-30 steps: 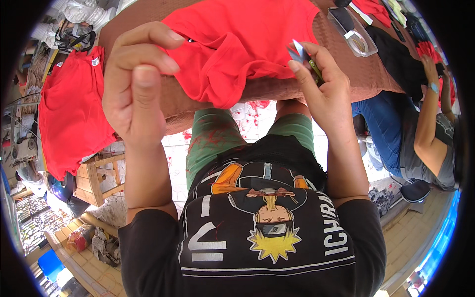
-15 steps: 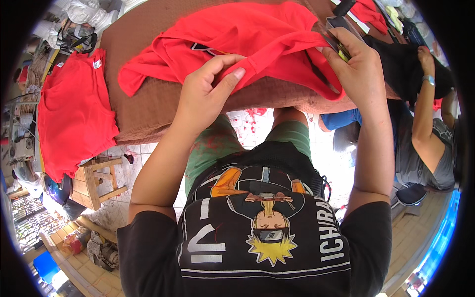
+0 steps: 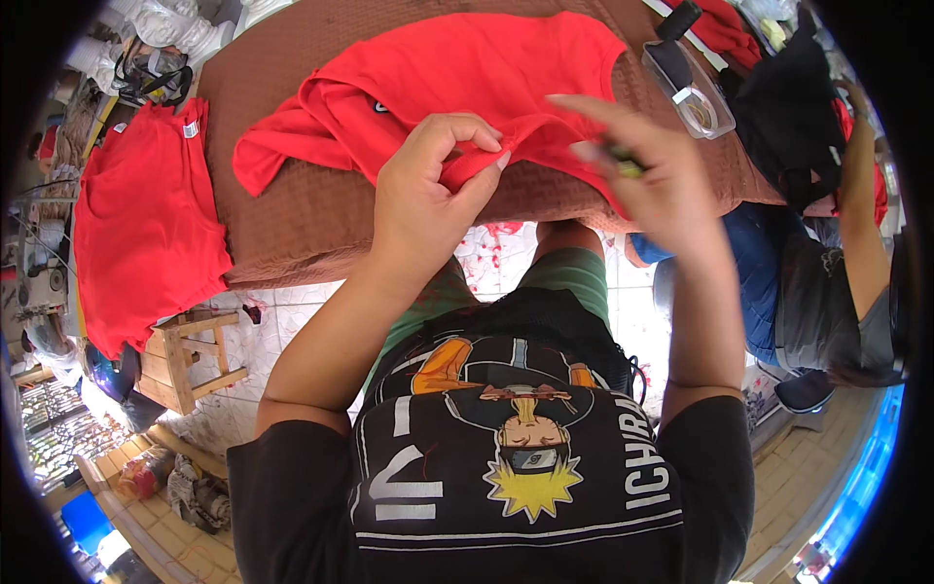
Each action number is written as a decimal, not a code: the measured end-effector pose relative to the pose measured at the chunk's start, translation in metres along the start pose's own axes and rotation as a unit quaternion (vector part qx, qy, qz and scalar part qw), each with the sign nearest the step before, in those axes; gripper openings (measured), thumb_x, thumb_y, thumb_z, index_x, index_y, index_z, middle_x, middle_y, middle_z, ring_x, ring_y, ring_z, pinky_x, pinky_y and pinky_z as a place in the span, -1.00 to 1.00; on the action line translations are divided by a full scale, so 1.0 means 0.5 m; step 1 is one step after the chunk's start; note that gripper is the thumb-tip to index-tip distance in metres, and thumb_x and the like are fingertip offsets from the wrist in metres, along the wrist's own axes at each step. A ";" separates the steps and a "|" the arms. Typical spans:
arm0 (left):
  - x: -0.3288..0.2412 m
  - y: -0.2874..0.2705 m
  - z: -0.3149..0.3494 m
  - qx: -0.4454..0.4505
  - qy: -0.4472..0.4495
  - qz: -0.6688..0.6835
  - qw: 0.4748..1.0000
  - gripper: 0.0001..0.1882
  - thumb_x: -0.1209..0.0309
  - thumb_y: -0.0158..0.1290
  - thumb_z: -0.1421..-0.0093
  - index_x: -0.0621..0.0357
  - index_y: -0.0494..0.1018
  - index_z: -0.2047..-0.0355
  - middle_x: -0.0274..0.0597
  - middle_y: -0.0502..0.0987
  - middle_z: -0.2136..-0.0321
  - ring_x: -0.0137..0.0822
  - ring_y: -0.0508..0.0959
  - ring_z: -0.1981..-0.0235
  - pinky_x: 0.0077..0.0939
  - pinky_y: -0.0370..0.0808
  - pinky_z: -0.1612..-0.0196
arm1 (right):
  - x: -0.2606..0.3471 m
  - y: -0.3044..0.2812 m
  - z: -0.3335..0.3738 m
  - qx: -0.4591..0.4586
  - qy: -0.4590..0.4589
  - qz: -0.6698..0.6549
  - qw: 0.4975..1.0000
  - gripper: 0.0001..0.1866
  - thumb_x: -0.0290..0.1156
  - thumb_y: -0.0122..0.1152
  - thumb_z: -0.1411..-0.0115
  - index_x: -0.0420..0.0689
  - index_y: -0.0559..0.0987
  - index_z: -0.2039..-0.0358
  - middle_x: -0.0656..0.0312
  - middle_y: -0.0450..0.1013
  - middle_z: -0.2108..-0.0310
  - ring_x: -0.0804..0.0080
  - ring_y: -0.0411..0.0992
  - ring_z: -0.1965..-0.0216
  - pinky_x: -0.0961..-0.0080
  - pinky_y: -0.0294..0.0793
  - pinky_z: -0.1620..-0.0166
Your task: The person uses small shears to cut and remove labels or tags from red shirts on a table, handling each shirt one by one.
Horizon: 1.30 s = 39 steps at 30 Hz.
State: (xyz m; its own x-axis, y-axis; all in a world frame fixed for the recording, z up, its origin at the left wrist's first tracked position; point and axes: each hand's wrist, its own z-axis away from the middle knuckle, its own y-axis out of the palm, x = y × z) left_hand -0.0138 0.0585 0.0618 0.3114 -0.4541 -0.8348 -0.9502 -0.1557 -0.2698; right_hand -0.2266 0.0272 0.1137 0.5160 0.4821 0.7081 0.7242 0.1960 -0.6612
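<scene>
A red garment (image 3: pixel 467 63) lies spread over the brown cloth-covered table in front of me. Its near edge is pinched between the thumb and fingers of my left hand (image 3: pixel 428 180). My right hand (image 3: pixel 652 170), smeared by motion, is just right of that edge. Tucked in its palm is a small black-and-yellow tool that looks like thread snips (image 3: pixel 625 162). The index finger of this hand points out over the cloth, and I cannot tell whether it touches the garment. A small dark printed patch (image 3: pixel 380 107) shows among the folds.
Another red garment (image 3: pixel 146 224) hangs over the table's left end, above a wooden stool (image 3: pixel 185 365). A clear plastic tray (image 3: pixel 715 122) with small items sits at the right, near a black cylinder (image 3: pixel 678 19). Beyond it, a co-worker's arm (image 3: pixel 861 195) reaches toward black cloth (image 3: pixel 788 117).
My right hand has let go of the garment's edge and moved left and down, uncovering the plastic tray. My left hand has shifted slightly right, still pinching. The co-worker's black cloth has been lifted.
</scene>
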 end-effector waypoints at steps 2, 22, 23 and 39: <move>-0.001 0.006 -0.001 0.000 0.060 -0.030 0.998 -0.81 0.57 0.22 -0.05 0.21 0.43 0.36 -0.19 0.54 0.22 -0.40 0.55 0.27 -0.53 0.47 0.14 | -0.022 0.068 -0.008 -0.044 -0.075 -0.027 0.996 -0.62 -0.65 0.24 -0.02 -0.07 0.57 0.10 0.15 0.52 0.43 0.58 0.41 0.48 0.62 0.42 0.35; -0.022 0.009 0.010 0.028 -0.185 0.213 0.959 -0.71 0.51 0.20 -0.13 0.29 0.50 0.12 -0.29 0.56 0.32 -0.52 0.54 0.28 -0.63 0.49 0.16 | -0.028 0.070 0.035 -0.150 -0.065 -0.127 0.978 -0.68 -0.55 0.32 -0.03 -0.17 0.54 0.15 0.18 0.42 0.28 0.45 0.42 0.29 0.58 0.42 0.24; -0.024 0.008 0.010 0.028 -0.185 0.217 0.958 -0.71 0.52 0.20 -0.14 0.29 0.50 0.12 -0.29 0.56 0.32 -0.52 0.54 0.28 -0.63 0.49 0.16 | -0.032 0.069 0.030 -0.157 -0.109 -0.098 0.977 -0.67 -0.56 0.33 -0.02 -0.17 0.55 0.15 0.17 0.42 0.26 0.40 0.43 0.26 0.55 0.44 0.22; -0.029 0.008 0.013 0.032 -0.176 0.209 0.961 -0.73 0.54 0.20 -0.12 0.28 0.51 0.14 -0.29 0.56 0.31 -0.54 0.53 0.29 -0.65 0.48 0.18 | -0.029 0.069 0.032 -0.180 -0.140 -0.019 0.973 -0.70 -0.54 0.35 0.06 -0.05 0.63 0.24 0.24 0.47 0.28 0.36 0.44 0.22 0.49 0.29 0.18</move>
State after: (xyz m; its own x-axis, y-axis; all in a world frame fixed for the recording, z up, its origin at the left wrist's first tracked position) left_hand -0.0220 0.0701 0.0699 -0.1100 -0.1394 -0.9841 -0.9937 0.0351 0.1061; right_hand -0.2164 0.0405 0.0764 0.3773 0.7045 0.6011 0.8797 -0.0697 -0.4704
